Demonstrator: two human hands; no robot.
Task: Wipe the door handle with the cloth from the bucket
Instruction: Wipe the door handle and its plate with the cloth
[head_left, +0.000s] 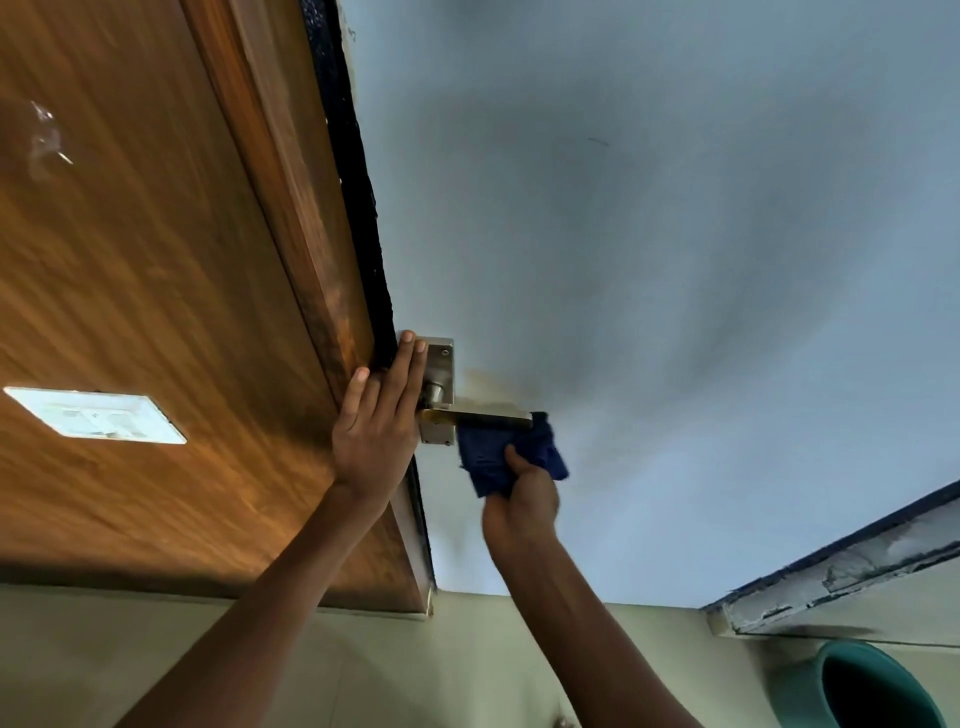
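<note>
A metal lever door handle (480, 415) on a silver backplate (440, 364) sticks out from a pale blue door (649, 260). My right hand (519, 501) is shut on a dark blue cloth (491, 457), which is pressed against the underside and outer end of the lever. My left hand (379, 415) lies flat with fingers spread against the door's edge, partly covering the backplate. A teal bucket (878, 691) stands on the floor at the lower right, partly cut off by the frame.
A brown wooden panel (156, 312) with a white switch plate (96, 415) fills the left side. A dark rough strip (358, 208) runs between wood and door. A worn white ledge (852, 577) juts in at the right above the bucket. Beige floor (415, 665) lies below.
</note>
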